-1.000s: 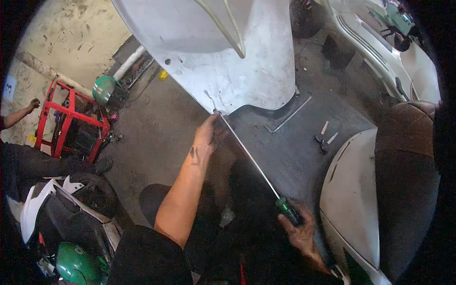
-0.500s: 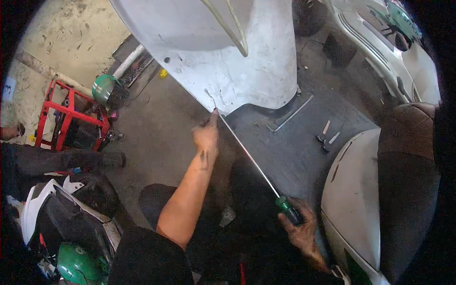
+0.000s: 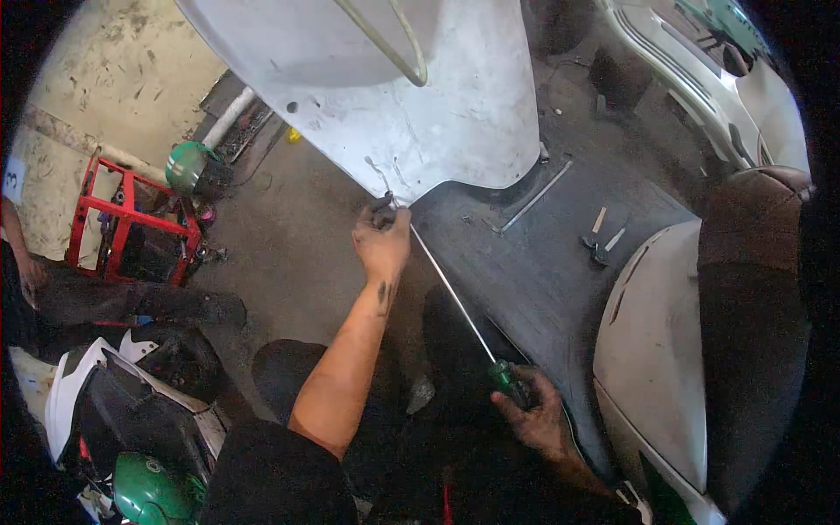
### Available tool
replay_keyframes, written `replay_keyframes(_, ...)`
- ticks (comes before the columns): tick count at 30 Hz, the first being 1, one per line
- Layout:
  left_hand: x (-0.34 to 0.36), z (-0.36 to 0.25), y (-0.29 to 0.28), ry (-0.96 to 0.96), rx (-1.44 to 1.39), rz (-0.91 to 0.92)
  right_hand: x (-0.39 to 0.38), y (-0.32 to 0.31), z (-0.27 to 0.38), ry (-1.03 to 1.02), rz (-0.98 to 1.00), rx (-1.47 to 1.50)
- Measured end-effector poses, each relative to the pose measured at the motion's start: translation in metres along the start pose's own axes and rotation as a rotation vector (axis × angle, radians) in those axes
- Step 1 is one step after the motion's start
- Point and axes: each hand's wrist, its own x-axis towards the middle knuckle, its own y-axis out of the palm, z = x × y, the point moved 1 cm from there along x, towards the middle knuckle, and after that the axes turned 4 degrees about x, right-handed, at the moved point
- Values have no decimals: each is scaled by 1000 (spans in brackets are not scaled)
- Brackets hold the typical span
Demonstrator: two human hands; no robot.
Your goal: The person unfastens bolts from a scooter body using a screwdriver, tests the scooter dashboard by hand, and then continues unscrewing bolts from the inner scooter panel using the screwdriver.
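Observation:
A large white scooter panel (image 3: 455, 105) fills the upper middle, with a pale hose (image 3: 411, 66) across it. At its lower corner my left hand (image 3: 381, 241) has its fingers curled in a pinch around something small I cannot make out, touching or very close to the edge. My right hand (image 3: 529, 411) grips the dark green handle of a long screwdriver (image 3: 451, 289), whose shaft runs up to my left fingers; its tip is hidden there. Below the panel, a metal bar wrench (image 3: 535, 194) and small tools (image 3: 599, 249) lie on the grey floorboard (image 3: 560, 280).
A scooter body (image 3: 647, 367) with dark seat (image 3: 752, 315) is close right; another white scooter (image 3: 700, 87) stands behind. At left are a red metal frame (image 3: 131, 201), a green helmet (image 3: 185, 171), another person's leg (image 3: 175, 306) and a scooter with a green helmet (image 3: 149, 486).
My left fingers have curled at the panel's corner. My right hand and screwdriver handle have shifted slightly up-left in view. The other person's hand at the left has moved lower.

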Motion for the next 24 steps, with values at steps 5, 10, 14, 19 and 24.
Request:
replay_keyframes(5,1,1,0,73,47,-7,0,3,-7,-10,12,21)
replay_keyframes(10,-1,5,3,97,47,-10,0,8,-11,-68,15,33)
replay_keyframes(14,-2,5,5,218,117,-73,1,1,-4,-204,-15,-61)
replay_keyframes(19,3,5,4,158,31,-69,4,-11,8,-171,-31,-100)
replay_keyframes(24,6,9,5,61,57,-89,6,-14,12,-228,-61,-152)
